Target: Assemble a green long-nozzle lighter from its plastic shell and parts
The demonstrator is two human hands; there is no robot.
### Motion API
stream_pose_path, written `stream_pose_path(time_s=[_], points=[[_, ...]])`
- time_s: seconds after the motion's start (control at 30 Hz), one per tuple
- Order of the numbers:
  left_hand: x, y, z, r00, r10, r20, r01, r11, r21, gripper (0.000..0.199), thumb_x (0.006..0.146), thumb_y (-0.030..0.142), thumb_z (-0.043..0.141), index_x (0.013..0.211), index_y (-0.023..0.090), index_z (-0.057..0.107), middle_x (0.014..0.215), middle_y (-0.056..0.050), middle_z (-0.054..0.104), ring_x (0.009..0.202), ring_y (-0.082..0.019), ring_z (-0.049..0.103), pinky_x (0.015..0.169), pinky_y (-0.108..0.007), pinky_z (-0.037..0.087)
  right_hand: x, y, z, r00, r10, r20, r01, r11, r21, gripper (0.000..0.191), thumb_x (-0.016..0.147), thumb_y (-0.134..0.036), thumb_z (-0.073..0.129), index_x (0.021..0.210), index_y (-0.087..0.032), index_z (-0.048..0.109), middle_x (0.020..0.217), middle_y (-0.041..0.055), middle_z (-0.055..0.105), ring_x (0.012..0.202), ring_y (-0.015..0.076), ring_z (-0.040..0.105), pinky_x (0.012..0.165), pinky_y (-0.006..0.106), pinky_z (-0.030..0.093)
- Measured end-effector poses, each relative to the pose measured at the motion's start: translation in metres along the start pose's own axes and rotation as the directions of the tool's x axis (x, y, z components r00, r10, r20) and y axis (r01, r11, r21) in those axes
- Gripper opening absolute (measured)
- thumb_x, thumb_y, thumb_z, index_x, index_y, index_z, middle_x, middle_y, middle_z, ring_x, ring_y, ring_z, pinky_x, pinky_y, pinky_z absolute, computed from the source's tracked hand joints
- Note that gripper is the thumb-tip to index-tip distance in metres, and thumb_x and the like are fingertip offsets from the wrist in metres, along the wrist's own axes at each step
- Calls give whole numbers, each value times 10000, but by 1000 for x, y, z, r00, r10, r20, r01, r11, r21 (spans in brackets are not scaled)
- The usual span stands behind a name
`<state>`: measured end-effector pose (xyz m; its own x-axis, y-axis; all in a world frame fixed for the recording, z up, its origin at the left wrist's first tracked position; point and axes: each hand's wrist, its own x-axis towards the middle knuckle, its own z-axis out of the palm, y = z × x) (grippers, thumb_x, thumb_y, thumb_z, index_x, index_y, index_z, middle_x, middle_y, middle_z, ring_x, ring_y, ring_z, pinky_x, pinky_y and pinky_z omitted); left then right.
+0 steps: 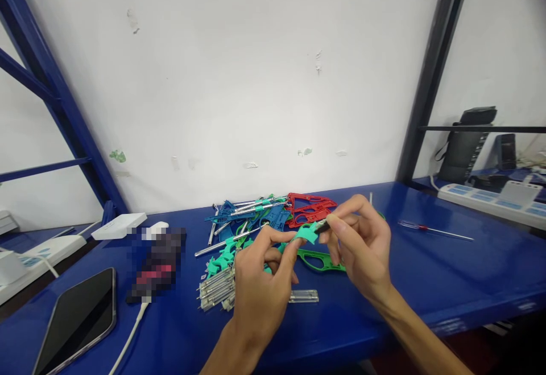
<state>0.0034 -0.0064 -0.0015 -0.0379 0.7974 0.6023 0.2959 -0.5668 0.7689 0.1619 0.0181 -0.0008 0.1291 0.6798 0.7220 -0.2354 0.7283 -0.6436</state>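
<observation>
Between my two hands is a small teal plastic piece [307,233]. My left hand [267,272] pinches its left end between thumb and forefinger. At its right end, my right hand [362,244] pinches a small dark part [323,225] that touches the teal piece. Under my hands lies a green plastic frame [322,261]. Clear plastic pieces [217,288] are heaped left of my left hand, with more teal pieces [222,261] just behind them. Blue parts [273,218], metal rods [245,207] and red frames [311,207] form a pile farther back.
A screwdriver [435,231] lies on the blue table [460,272] to the right. On the left are a phone [79,321], a pixelated object [157,267] with a white cable [130,338], and a white box [119,226]. Power strips [490,196] sit at both sides.
</observation>
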Motion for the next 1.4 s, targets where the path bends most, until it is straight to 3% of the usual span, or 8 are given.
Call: stream_pose_path(time_s=[0.2,0.43,0.63,0.9,1.13,1.4], points=[[0,-2,0,993,99,-67,-98,995,19,98,945,304,694,886,229,670,504,77,613,417,-114,618,435,-216,394,1,1,-1,998,15,57,-15,1000,-3,209,937,-354,750,867,-225,602,607,-7,678,334,90,489,327,198,362],[1,-6,-1,993,117,-26,-117,993,29,112,964,311,686,893,224,674,479,87,585,389,-97,559,453,-221,412,1,-2,0,998,32,63,-33,999,9,214,953,-370,727,878,-227,586,605,-20,665,354,90,499,338,195,369],[1,-11,0,956,284,-78,-282,959,35,108,974,220,662,868,221,644,898,4,702,578,-88,615,497,-219,446,1,-2,1,996,32,88,-35,999,27,209,957,-358,722,879,-227,579,592,-18,672,332,89,484,331,192,342],[1,-12,1,937,331,-113,-329,944,29,136,965,158,663,858,225,613,894,18,666,672,-97,627,536,-213,442,0,-6,3,994,47,101,-52,998,40,208,955,-367,718,884,-230,579,614,-17,669,369,89,487,369,203,362],[0,-9,1,952,288,-106,-288,957,20,114,955,192,674,856,216,622,876,10,664,610,-87,594,493,-209,420,-2,-6,5,998,42,53,-44,998,39,156,980,-322,699,916,-231,589,652,-37,656,381,66,486,372,182,339],[1,2,1,990,70,-119,-77,996,-52,148,927,299,692,815,212,650,809,13,666,485,-77,529,435,-224,395,-1,1,0,997,-18,69,15,999,32,110,1009,-289,669,967,-234,584,744,-26,696,401,68,550,381,178,395]])
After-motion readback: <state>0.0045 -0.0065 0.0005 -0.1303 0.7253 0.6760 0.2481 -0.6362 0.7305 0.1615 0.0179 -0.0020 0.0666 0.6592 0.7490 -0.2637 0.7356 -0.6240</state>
